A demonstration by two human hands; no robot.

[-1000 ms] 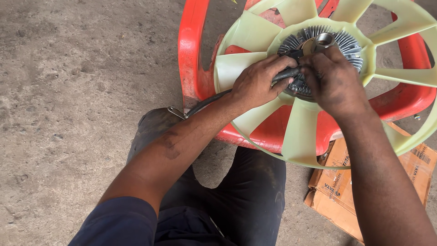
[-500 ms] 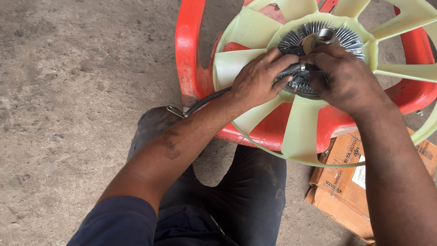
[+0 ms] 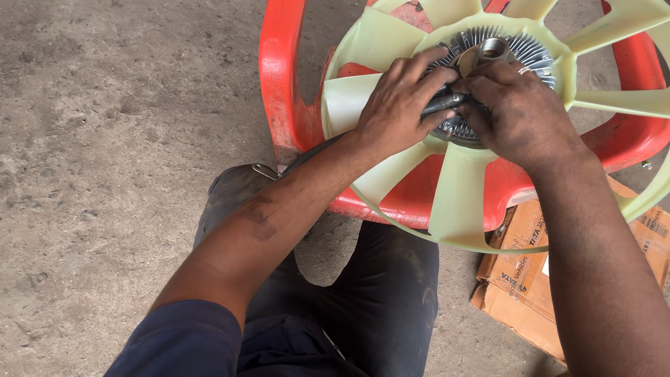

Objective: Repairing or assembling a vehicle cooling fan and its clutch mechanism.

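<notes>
A pale yellow plastic fan [image 3: 460, 199] with broad blades lies on a red plastic chair [image 3: 283, 84]. At its hub sits a finned grey metal clutch [image 3: 534, 52] with a round metal centre [image 3: 493, 47]. My left hand [image 3: 398, 105] rests on the hub's left side, fingers closed over a dark tool handle [image 3: 441, 105]. My right hand [image 3: 520, 112] covers the hub's lower part, fingers pressed on the same dark tool; a ring shows on one finger. What lies under the hands is hidden.
A flattened brown cardboard box [image 3: 523, 279] lies on the floor under the fan's right side. A long dark metal bar [image 3: 307, 157] runs from under my left forearm across my knee. Rough concrete floor [image 3: 105, 174] spreads to the left.
Both hands have shifted slightly on the hub, the right hand sliding lower over the clutch. The fan and chair stay in place.
</notes>
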